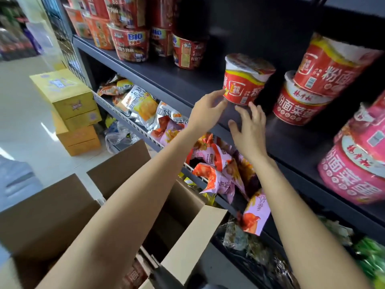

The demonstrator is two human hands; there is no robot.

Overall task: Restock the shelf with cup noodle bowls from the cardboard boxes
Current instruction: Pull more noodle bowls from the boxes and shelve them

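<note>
Our left hand [206, 113] fingertips touch the red noodle bowl [245, 80]; right hand [250, 128], at five o'clock, spreads; contact unclear.

1. On the shelf [170, 80]: a noodle bowl [245, 84] at the front edge, two stacked bowls [300, 105] to its right, more bowls [131, 44] far left.
2. Just before the noodle bowl: left hand [206, 113] and right hand [250, 128].
3. Below the shelf: snack packets [141, 105] in a wire rack.
4. On the floor, left: open cardboard boxes [62, 205], with stacked cartons [70, 109] behind them.
</note>
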